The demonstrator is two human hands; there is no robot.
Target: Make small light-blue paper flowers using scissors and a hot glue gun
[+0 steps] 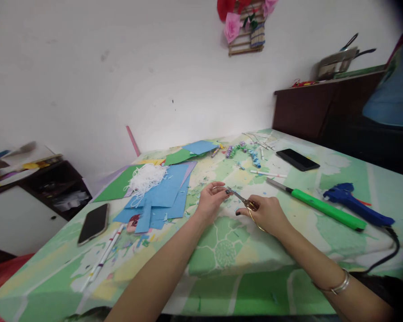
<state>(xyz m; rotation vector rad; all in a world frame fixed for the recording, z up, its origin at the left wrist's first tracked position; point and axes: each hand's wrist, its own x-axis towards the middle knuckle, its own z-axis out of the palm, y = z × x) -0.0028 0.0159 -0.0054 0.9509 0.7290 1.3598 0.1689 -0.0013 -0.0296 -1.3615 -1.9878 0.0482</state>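
Note:
My right hand point(270, 215) grips a pair of scissors point(240, 197) with gold-coloured handles, the blades pointing left. Close to the blade tips, my left hand point(211, 199) has its fingertips pinched together; anything between them is too small to make out. Tiny paper scraps point(197, 194) are scattered on the patterned tablecloth point(218, 295) around the hands. Left of my left hand lie blue paper sheets point(159, 188), with a tangle of white string point(147, 179) on top. Beyond the hands are curled paper pieces point(254, 158) in blue, purple and green.
A green-handled knife point(325, 208), a blue glue gun point(359, 205) with a cord and a black phone point(297, 159) lie to the right. Another phone point(94, 223) and white markers point(105, 255) are at the left. Green paper point(181, 156) lies near the wall.

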